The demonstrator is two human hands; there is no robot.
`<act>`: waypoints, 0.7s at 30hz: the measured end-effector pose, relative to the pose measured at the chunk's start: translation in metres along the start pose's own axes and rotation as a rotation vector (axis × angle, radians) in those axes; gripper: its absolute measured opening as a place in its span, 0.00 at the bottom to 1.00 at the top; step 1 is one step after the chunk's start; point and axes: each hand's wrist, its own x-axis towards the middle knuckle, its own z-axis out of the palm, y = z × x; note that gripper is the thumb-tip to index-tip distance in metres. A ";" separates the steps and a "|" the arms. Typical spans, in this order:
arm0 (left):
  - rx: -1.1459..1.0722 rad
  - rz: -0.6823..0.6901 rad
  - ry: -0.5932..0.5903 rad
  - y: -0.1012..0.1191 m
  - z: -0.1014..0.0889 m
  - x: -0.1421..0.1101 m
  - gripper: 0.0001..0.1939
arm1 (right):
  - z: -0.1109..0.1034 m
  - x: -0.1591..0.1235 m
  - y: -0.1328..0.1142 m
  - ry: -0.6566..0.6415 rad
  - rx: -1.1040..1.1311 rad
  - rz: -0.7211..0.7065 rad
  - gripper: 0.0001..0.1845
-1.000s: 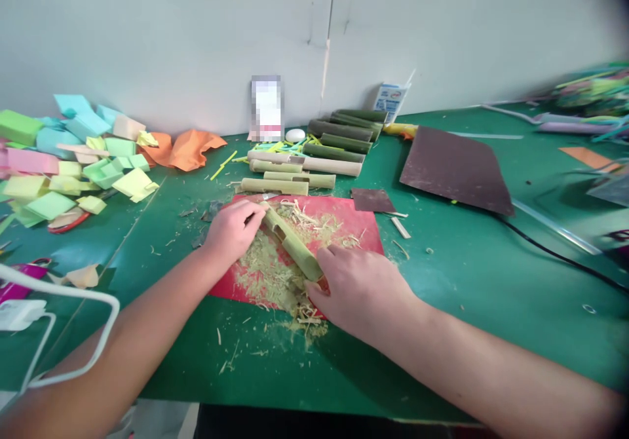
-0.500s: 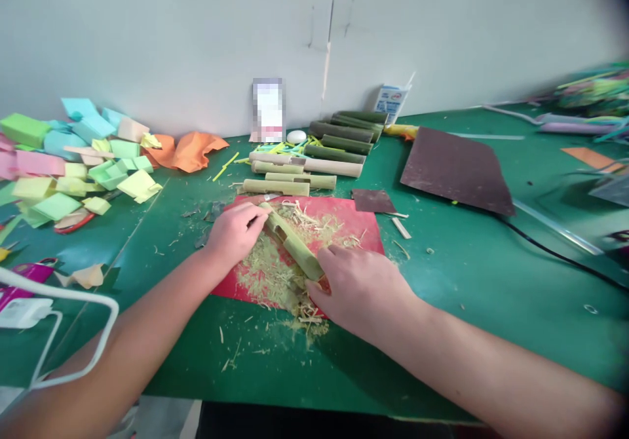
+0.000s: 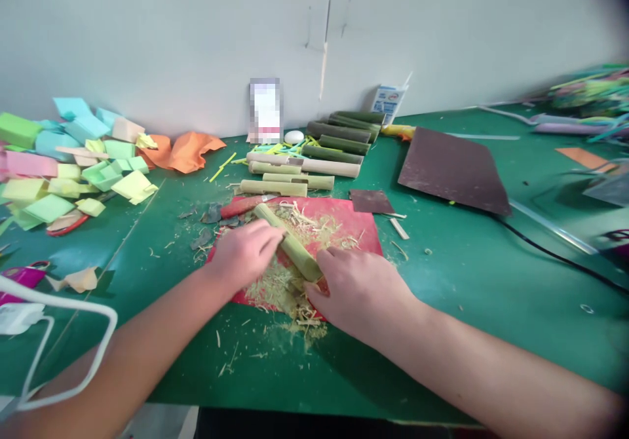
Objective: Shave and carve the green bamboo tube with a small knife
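A pale green bamboo tube (image 3: 289, 246) lies slantwise on a red cutting mat (image 3: 361, 232) covered in several shavings. My right hand (image 3: 356, 288) is closed around the tube's near end and holds it down. My left hand (image 3: 246, 252) is closed against the tube's middle, fingers curled; whatever tool it may hold is hidden. A red-handled knife (image 3: 240, 206) lies at the mat's far left corner, apart from both hands.
Peeled and dark green bamboo pieces (image 3: 314, 154) are stacked behind the mat. Sandpaper sheets (image 3: 452, 170) lie to the right, a black cable (image 3: 555, 252) beyond them. Coloured paper scraps (image 3: 73, 164) pile at left; a white cable (image 3: 63, 308) loops at the near left.
My left hand has slid down the tube from its far end toward its middle, uncovering the tube's tip and the red-handled knife. My right hand has stayed put.
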 end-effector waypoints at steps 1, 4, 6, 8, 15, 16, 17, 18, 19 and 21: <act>0.019 -0.002 0.020 0.000 0.000 0.001 0.13 | 0.000 0.000 0.000 0.001 0.000 0.004 0.10; -0.013 0.073 -0.030 0.003 -0.001 0.001 0.12 | 0.000 0.000 0.001 -0.019 0.007 -0.010 0.09; -0.008 0.087 -0.037 0.005 -0.001 0.000 0.12 | 0.000 0.001 0.001 -0.028 0.011 -0.014 0.09; 0.039 0.046 0.008 0.006 -0.001 0.000 0.13 | 0.000 0.001 0.001 -0.017 0.008 -0.003 0.10; -0.011 0.047 -0.038 0.008 -0.001 -0.001 0.12 | 0.003 0.003 0.002 -0.007 0.036 0.009 0.10; 0.001 0.024 -0.010 0.008 0.000 -0.001 0.13 | 0.003 0.003 0.002 -0.003 0.038 0.016 0.10; 0.000 0.020 -0.004 0.009 0.000 -0.001 0.13 | 0.004 0.003 0.002 -0.002 0.039 0.018 0.11; -0.013 0.034 -0.025 0.009 0.000 -0.001 0.13 | 0.004 0.003 0.003 -0.004 0.041 0.014 0.11; -0.038 0.061 -0.063 0.008 0.000 -0.001 0.13 | 0.004 0.003 0.003 -0.008 0.042 0.009 0.10; -0.063 0.092 -0.103 0.006 -0.001 0.000 0.13 | 0.005 0.003 0.003 -0.006 0.045 0.010 0.10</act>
